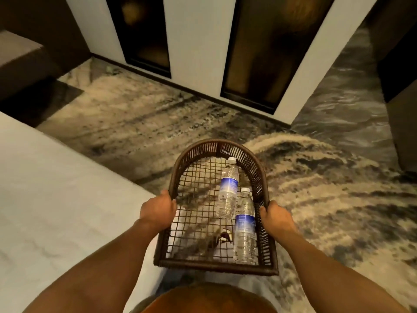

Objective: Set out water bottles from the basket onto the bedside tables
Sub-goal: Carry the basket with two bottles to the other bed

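- Person carries the wicker basket (220,146) in both hands, above patterned carpet (327,188).
- Left hand (158,210) clenched on basket's left rim, right hand (276,219) clenched on right rim.
- Two water bottles lie on the wire-mesh floor, both along the right wall: far bottle (228,188) toward the rounded far end, near bottle (244,229) by the near right corner. They overlap slightly.
- White bed (56,199) to the left.
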